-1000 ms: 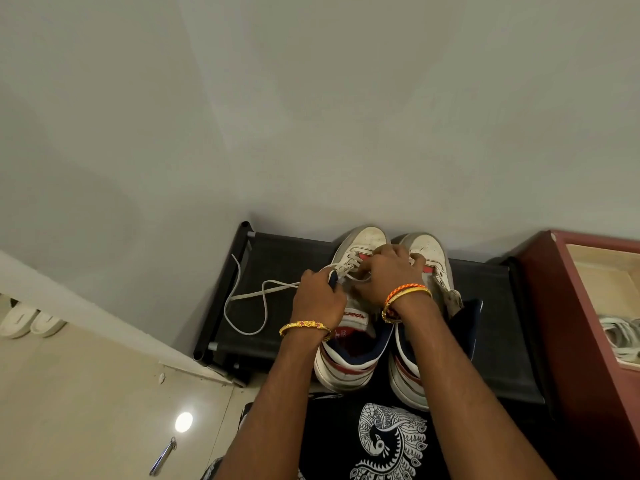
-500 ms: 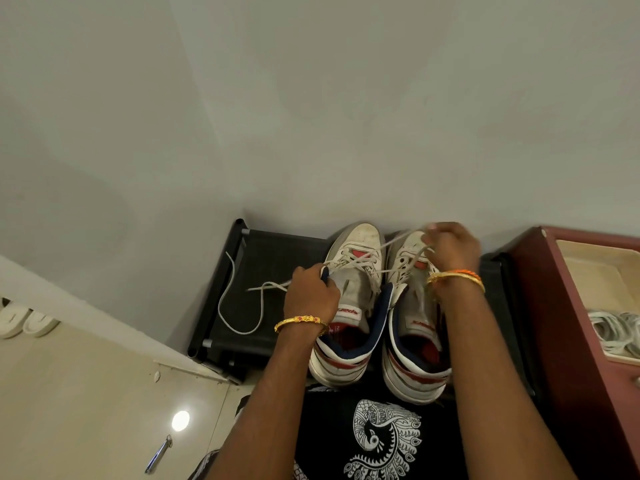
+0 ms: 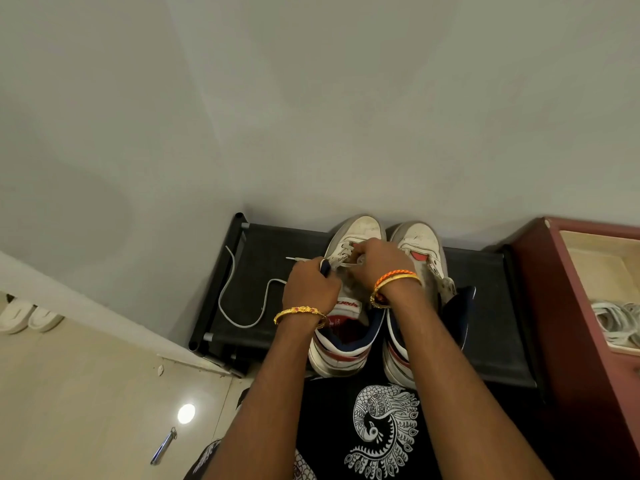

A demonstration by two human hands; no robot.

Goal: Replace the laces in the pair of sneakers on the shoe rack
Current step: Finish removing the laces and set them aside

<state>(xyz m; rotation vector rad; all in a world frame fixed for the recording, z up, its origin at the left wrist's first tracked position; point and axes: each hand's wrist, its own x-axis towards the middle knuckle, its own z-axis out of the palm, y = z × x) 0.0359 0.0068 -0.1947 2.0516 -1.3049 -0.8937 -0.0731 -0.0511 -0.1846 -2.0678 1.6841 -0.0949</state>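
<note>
Working the lace (image 3: 341, 256) through the lower eyelets of the left sneaker (image 3: 349, 299), a person bends over a pair of white, navy and red shoes standing side by side, toes to the wall, on the top shelf of a black shoe rack (image 3: 485, 320). The left hand (image 3: 310, 289) is closed around the navy edge of the shoe's collar, steadying it; the right hand (image 3: 375, 263) is curled over the eyelet rows near the toe, apparently pinching the lace, though the fingertips are hidden. A loose run of lace (image 3: 239, 299) trails left across the shelf, its tip (image 3: 292, 259) lying just beside the left hand. The right sneaker (image 3: 424, 258) appears to have no lace, its red tongue showing. Done well, the step likely calls for holding the shoe still, drawing each crossing snug and flat, and keeping both ends even. A maroon cabinet (image 3: 568, 306) stands beside the rack, white laces (image 3: 620, 320) in its open compartment.
</note>
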